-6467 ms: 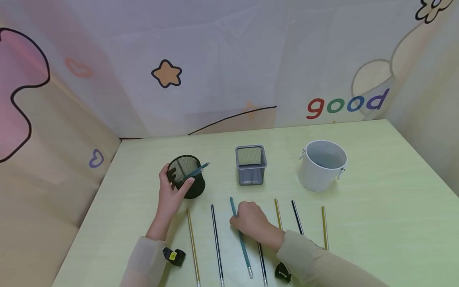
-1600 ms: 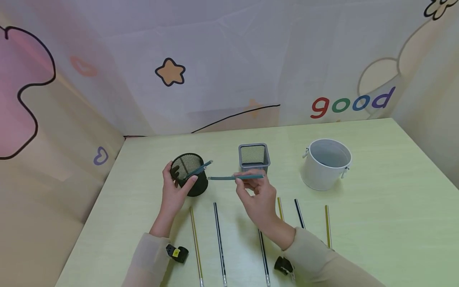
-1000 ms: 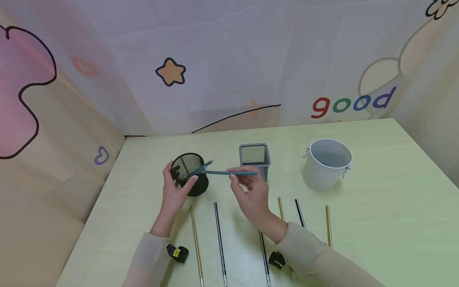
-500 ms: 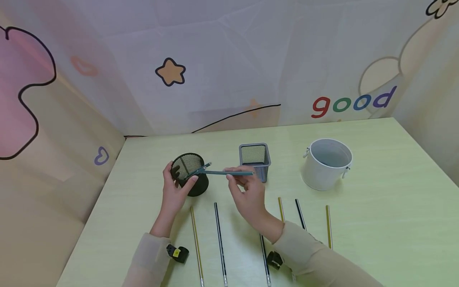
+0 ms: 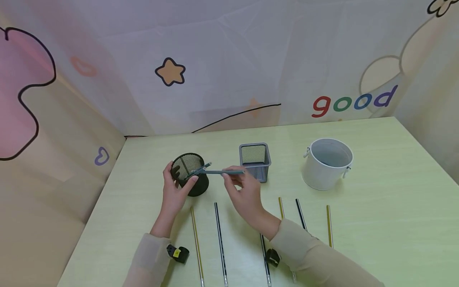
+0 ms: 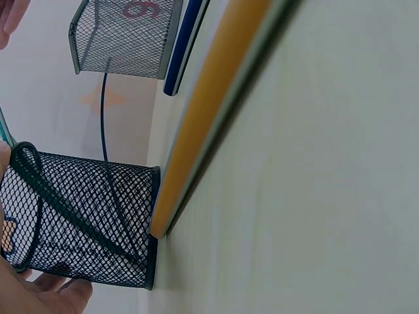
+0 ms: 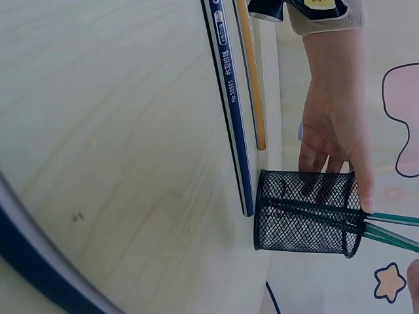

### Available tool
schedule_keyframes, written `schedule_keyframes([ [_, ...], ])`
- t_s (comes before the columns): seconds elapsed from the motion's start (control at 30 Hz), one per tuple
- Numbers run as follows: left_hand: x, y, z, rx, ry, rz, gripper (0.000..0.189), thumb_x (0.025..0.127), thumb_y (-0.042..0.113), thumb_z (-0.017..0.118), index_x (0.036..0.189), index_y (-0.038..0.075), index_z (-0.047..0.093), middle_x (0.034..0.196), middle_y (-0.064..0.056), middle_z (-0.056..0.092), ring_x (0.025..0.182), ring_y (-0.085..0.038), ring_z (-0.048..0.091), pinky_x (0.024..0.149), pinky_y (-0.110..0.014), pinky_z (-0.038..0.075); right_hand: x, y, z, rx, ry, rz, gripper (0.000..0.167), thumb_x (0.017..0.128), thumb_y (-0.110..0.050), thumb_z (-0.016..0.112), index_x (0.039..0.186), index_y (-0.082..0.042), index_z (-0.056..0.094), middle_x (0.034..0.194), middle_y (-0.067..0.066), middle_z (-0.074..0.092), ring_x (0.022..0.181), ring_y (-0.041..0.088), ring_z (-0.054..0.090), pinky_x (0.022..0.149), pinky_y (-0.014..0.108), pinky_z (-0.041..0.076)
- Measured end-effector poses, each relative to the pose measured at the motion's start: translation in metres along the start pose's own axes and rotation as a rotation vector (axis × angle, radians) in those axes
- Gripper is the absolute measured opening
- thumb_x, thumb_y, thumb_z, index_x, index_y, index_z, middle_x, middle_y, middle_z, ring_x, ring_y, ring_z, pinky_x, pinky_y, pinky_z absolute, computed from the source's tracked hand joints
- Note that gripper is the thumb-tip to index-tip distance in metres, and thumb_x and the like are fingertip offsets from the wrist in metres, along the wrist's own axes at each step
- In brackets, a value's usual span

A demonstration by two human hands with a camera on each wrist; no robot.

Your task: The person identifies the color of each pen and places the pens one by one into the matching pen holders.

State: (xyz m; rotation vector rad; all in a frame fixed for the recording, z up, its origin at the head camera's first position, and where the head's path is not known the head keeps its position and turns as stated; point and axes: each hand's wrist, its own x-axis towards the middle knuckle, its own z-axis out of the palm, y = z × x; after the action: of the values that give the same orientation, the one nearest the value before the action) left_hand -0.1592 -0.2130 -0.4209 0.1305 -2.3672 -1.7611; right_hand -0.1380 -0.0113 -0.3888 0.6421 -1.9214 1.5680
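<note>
My left hand (image 5: 175, 197) grips a black round mesh pencil cup (image 5: 196, 188) from its left side, thumb at the rim. Green pencils (image 5: 201, 169) lean inside, their ends poking past the rim. Between thumb and fingers, my right hand (image 5: 247, 195) pinches another green pencil (image 5: 233, 172), held nearly level, its left end at the cup's mouth. In the right wrist view, the mesh cup (image 7: 304, 212) shows green pencils (image 7: 393, 235) coming out of its opening. Most of the right hand lies outside that view.
A grey square mesh holder (image 5: 255, 163) stands behind the right hand, with a white bucket (image 5: 324, 167) to its right. Yellow pencils (image 5: 196, 243) and dark blue pencils (image 5: 220, 239) lie apart in a row nearer me, some partly under the right forearm.
My right hand has lifted the green pencil from the table and brought it up to the cup. Over the last second it moves left, pencil end into the mouth. The left hand stays put.
</note>
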Motion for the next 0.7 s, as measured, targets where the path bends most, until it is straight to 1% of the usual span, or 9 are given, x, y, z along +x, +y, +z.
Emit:
schedule_keyframes([
  [0.17, 0.001, -0.001, -0.001, 0.009, -0.004, 0.001, 0.086, 0.087, 0.024, 0.070, 0.148, 0.009, 0.011, 0.150, -0.017, 0.026, 0.140, -0.028, 0.026, 0.117, -0.046, 0.021, 0.002, 0.003, 0.003, 0.004, -0.023, 0.014, 0.014, 0.086, 0.004, 0.064, 0.099, 0.007, 0.061, 0.087, 0.018, 0.067, 0.073, 0.029, 0.068, 0.068, 0.026, 0.058],
  [0.4, 0.000, -0.001, -0.001, 0.006, -0.006, 0.002, 0.086, 0.087, 0.024, 0.070, 0.148, 0.010, 0.011, 0.150, -0.017, 0.026, 0.140, -0.028, 0.026, 0.117, -0.047, 0.021, 0.005, 0.008, 0.011, -0.009, -0.048, -0.014, 0.011, 0.086, 0.005, 0.063, 0.096, 0.008, 0.061, 0.085, 0.018, 0.068, 0.072, 0.026, 0.069, 0.065, 0.024, 0.058],
  [0.53, 0.001, -0.002, -0.001, 0.002, 0.000, 0.008, 0.086, 0.086, 0.024, 0.070, 0.148, 0.009, 0.012, 0.150, -0.017, 0.026, 0.140, -0.028, 0.027, 0.116, -0.047, 0.022, 0.006, 0.009, 0.015, -0.023, -0.069, 0.009, 0.011, 0.086, 0.004, 0.063, 0.096, 0.008, 0.062, 0.084, 0.018, 0.068, 0.074, 0.025, 0.069, 0.065, 0.023, 0.057],
  [0.7, 0.001, -0.003, 0.000, -0.004, 0.005, 0.014, 0.086, 0.086, 0.023, 0.070, 0.148, 0.009, 0.012, 0.149, -0.017, 0.027, 0.139, -0.027, 0.028, 0.116, -0.047, 0.022, 0.009, 0.011, 0.019, -0.003, -0.087, 0.051, 0.009, 0.088, 0.002, 0.062, 0.095, 0.007, 0.063, 0.083, 0.018, 0.070, 0.073, 0.026, 0.070, 0.065, 0.022, 0.057],
])
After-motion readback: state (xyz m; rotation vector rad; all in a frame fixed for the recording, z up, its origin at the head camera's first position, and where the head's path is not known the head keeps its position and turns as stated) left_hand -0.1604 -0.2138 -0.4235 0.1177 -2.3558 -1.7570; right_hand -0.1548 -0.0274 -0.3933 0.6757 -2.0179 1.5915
